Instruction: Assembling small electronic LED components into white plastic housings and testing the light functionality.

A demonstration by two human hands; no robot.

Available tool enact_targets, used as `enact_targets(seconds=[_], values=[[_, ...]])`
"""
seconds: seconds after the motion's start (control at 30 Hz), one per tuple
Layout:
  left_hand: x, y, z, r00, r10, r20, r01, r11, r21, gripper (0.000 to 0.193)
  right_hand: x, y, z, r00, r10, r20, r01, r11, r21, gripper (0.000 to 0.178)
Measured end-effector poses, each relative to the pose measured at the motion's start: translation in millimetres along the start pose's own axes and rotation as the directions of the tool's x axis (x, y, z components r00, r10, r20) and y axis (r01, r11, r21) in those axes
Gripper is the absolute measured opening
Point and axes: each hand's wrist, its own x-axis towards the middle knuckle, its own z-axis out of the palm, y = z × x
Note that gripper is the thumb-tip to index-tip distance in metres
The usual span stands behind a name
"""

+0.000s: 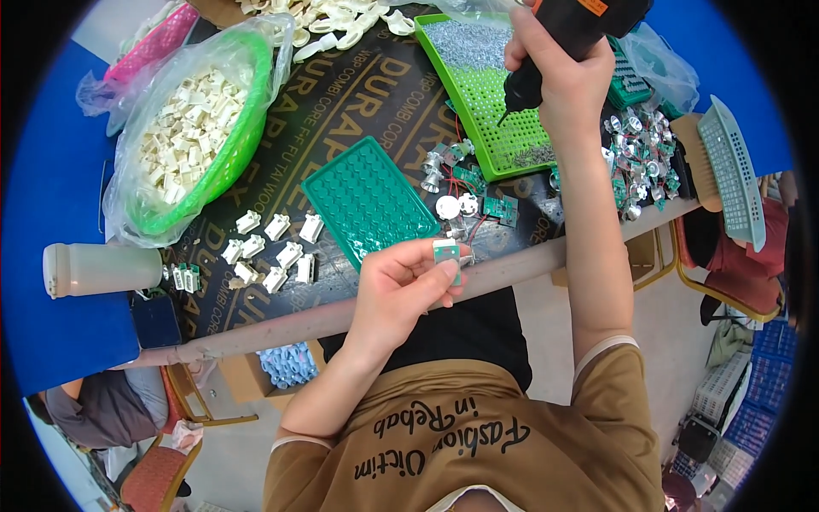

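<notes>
Close to the table's front edge, my left hand (pixel 394 288) pinches a small green circuit board (pixel 446 254) with a white plastic piece behind it. My right hand (pixel 572 94) grips a black electric screwdriver (pixel 589 24), its thin bit pointing down over a bright green perforated tray (pixel 452 96). Loose silver screws (pixel 467 44) lie heaped in the far part of that tray. Left of my left hand's fingers is a dark green dimpled tray (pixel 368 198). Several white plastic housings (pixel 277 226) are scattered to its left.
A lined green basket (pixel 247 128) of white housings stands at the left, behind a translucent bottle (pixel 107 270). Wired boards (pixel 499 210) and silver reflectors (pixel 640 154) lie around the screw tray. Cream plastic parts (pixel 354 21) are piled at the back. Other people sit nearby.
</notes>
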Motion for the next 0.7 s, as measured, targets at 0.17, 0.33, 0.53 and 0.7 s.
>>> enact_targets(seconds=[0.17,0.33,0.53,0.7], values=[[0,1,1,1.0,-0.003,-0.013,0.003,1.0,-0.01,0.02,-3,4,0,1.0,-0.009,-0.002,0.009,1.0,-0.011,0.016],[-1,2,1,1.0,-0.009,-0.017,0.009,1.0,-0.013,0.019,-4,5,1,1.0,0.019,-0.01,-0.019,1.0,-0.014,0.014],[-1,1,1,1.0,0.006,-0.006,-0.006,1.0,-0.029,0.019,3,24,-1,0.928,-0.334,0.166,0.204,0.826,0.525,0.013],[-1,1,0,1.0,-0.001,-0.016,0.001,0.999,-0.041,0.019,-6,7,3,1.0,0.009,-0.012,-0.009,1.0,0.008,0.016]])
